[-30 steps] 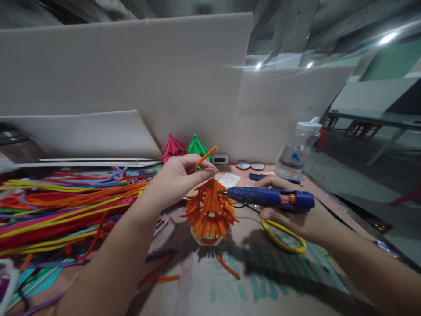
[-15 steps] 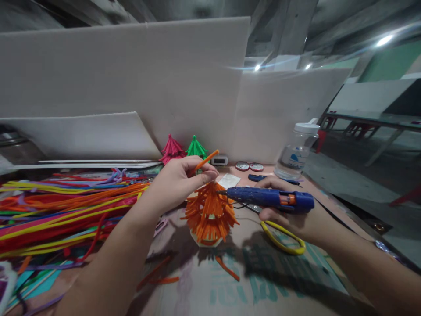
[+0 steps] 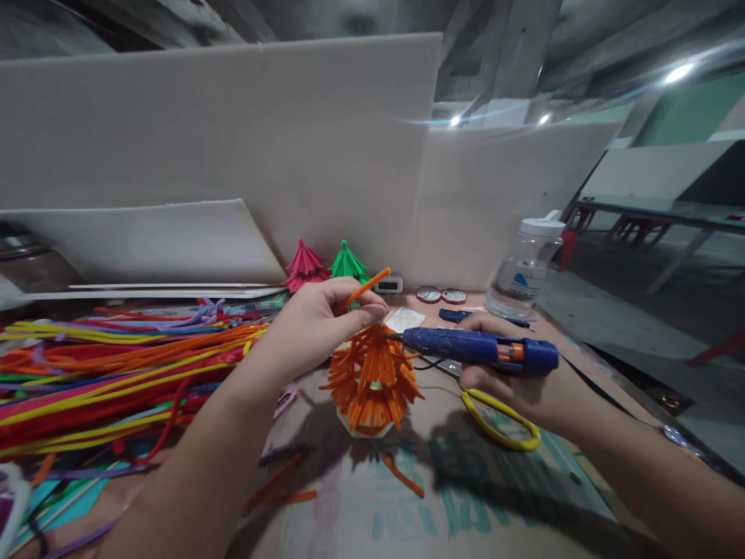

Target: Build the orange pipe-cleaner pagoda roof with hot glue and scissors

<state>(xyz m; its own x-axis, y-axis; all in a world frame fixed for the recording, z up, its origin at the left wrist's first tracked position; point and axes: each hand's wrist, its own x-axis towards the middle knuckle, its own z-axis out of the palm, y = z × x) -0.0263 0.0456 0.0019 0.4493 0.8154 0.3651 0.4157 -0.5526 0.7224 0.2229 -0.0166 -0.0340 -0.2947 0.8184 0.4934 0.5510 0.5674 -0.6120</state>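
Observation:
My left hand (image 3: 337, 314) is closed, pinching an orange pipe cleaner (image 3: 372, 286) that slants up between thumb and fingers. Just below it stands a tiered orange pipe-cleaner tree (image 3: 372, 380) on a pale base. My fingertips are close to the tree's top; I cannot tell whether they touch it. In my right hand (image 3: 494, 373) is a blue hot glue gun (image 3: 459, 346), lying level with its nozzle pointing left at the upper part of the tree. An orange stick shows inside the gun's body. Orange offcuts (image 3: 403, 475) lie in front of the tree.
Many coloured pipe cleaners (image 3: 116, 373) lie heaped at the left. Yellow-handled scissors (image 3: 506, 431) rest near my right wrist. Behind are a pink tree (image 3: 303, 264), a green tree (image 3: 344, 260), a small display (image 3: 389, 285) and a water bottle (image 3: 524, 268). White boards (image 3: 233, 132) stand at the back.
Both hands have shifted very slightly to the right. The glue gun's nozzle remains beside the upper part of the orange tree, and both grips are the same.

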